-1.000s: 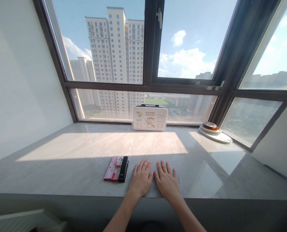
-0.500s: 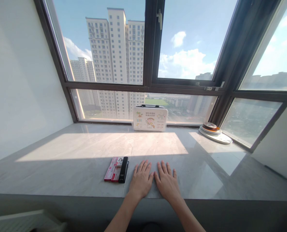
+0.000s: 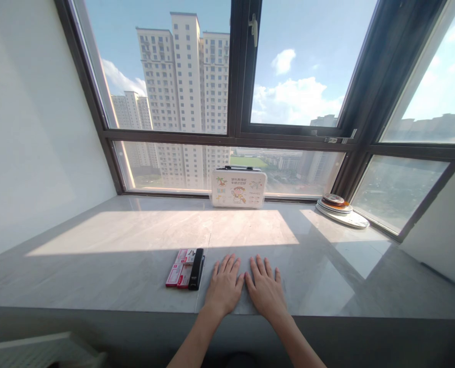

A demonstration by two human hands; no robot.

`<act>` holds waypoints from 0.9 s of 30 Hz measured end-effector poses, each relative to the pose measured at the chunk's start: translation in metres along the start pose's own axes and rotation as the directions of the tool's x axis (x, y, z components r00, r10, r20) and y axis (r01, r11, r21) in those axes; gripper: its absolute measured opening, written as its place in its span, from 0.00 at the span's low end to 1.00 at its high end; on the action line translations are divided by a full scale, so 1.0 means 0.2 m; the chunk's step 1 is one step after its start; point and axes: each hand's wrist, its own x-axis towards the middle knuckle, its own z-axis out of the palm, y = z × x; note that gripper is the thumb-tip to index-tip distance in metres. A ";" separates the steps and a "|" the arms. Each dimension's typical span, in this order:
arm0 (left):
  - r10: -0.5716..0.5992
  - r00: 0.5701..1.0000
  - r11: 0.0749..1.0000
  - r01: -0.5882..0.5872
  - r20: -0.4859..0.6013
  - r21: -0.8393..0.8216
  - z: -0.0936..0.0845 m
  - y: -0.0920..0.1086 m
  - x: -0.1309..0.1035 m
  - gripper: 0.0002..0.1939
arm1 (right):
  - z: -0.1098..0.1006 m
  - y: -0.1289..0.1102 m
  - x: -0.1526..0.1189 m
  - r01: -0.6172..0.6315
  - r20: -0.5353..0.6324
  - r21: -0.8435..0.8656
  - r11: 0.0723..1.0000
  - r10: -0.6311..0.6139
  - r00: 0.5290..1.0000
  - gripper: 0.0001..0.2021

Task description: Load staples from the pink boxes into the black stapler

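Observation:
My left hand (image 3: 224, 286) lies palm down on the grey marble sill (image 3: 116, 276), fingers spread and holding nothing. Beside it, my right hand (image 3: 265, 287) rests flat in the same way, also holding nothing; the two thumbs nearly touch. Left of my left hand is a black stapler (image 3: 196, 269), lying lengthwise against several small red and white boxes (image 3: 174, 274). A white case (image 3: 239, 189) with cartoon prints and a black handle stands upright at the back of the sill, against the window.
A stack of round plates or lids (image 3: 337, 207) sits in the back right corner by the dark window frame (image 3: 289, 137). The sill's front edge (image 3: 135, 311) runs under my wrists. A pale slatted object (image 3: 43, 350) is at the lower left.

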 end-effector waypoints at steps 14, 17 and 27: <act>-0.011 1.000 0.999 0.010 0.025 0.030 -0.02 0.01 0.00 0.27 | -0.01 -0.01 -0.01 -0.003 0.011 -0.039 0.999 0.003 1.000 0.30; -0.008 1.000 0.999 0.007 0.029 0.044 -0.01 0.01 0.00 0.27 | -0.02 -0.01 -0.01 -0.007 0.026 -0.035 0.999 0.008 1.000 0.30; 0.122 0.989 0.991 -0.125 0.082 0.037 -0.05 0.04 -0.11 0.29 | -0.08 -0.23 0.12 -0.056 0.060 0.361 0.931 0.037 0.997 0.25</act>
